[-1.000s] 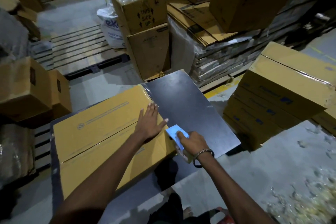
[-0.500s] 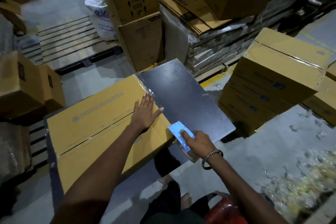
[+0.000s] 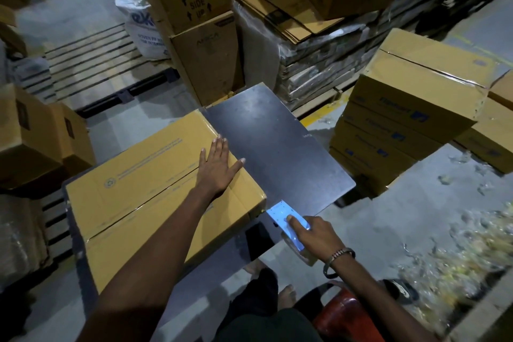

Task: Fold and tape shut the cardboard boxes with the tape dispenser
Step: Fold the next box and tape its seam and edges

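The cardboard box (image 3: 155, 191) is lying on the dark table (image 3: 277, 153), at about 9 o'clock from the table's bare part, with its two top flaps folded shut. The left hand (image 3: 216, 169) is pressing flat, fingers straight, on the flaps near the box's right end. The right hand (image 3: 313, 236) is gripping the blue tape dispenser (image 3: 286, 219) at the box's near right corner, about 5 o'clock from the left hand.

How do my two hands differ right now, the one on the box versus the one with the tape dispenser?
The left hand lies flat, fingers straight, on the cardboard box; the right hand curls around the blue tape dispenser. The right wrist wears a bracelet; the left is bare. Both work at the box's near right end.
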A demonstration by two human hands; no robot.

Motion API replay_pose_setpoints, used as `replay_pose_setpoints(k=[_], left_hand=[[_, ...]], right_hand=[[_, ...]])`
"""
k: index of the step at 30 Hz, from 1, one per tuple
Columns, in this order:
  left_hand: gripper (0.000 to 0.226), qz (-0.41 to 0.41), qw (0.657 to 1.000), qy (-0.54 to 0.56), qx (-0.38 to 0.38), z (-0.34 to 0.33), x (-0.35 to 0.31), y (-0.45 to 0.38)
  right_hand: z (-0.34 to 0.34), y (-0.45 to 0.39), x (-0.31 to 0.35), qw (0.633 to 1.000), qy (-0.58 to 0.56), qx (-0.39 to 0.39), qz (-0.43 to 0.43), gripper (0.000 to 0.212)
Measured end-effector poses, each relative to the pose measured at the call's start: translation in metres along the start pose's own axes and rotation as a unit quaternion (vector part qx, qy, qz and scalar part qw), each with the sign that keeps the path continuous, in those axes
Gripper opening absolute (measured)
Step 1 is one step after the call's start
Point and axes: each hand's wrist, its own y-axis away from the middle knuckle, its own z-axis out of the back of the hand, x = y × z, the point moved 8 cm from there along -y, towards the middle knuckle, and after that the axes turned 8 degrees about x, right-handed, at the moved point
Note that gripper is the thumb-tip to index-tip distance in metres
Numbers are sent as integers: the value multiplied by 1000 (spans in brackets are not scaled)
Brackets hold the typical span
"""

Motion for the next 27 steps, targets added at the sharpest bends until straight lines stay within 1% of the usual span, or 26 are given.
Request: replay_pose_setpoints(k=[3, 10, 13, 15, 16, 18, 21, 22, 24, 26, 27], left_hand=[[93, 5, 1000, -6, -1, 0, 0, 0], [93, 14, 1000, 6, 0, -2, 0, -1], [95, 10, 1000, 16, 0, -3, 0, -1], [95, 8, 1000, 16, 3, -2, 1, -1], [95, 8, 1000, 15, 4, -2, 1, -1], [96, 7, 1000, 13, 6, -1, 0, -1], [95, 7, 1000, 15, 0, 1, -1, 2], [94, 5, 1000, 14, -8, 1, -1, 4], [90, -2, 999, 13, -34, 0, -3, 11], [87, -7, 999, 28, -42, -5, -10, 21], [86, -10, 999, 33, -37, -10, -16, 27]], right_hand=[[-9, -6, 4, 1000, -4, -13, -4, 60], [-20, -17, 8, 998, -36, -42, -25, 59], [-25, -22, 4, 992, -97, -40, -71, 55], [-29, -31, -2, 979, -165, -30, -112, 52], [-31, -34, -7, 967, -216, -22, -136, 53], [-37, -39, -19, 936, -310, -7, -165, 64], [-38, -43, -29, 921, -350, 4, -168, 72], [-38, -43, -30, 917, -361, 11, -167, 69], [-34, -46, -35, 916, -366, 23, -163, 54], [-26, -49, -44, 926, -338, 22, -165, 41], [-19, -52, -50, 935, -313, 12, -166, 40]])
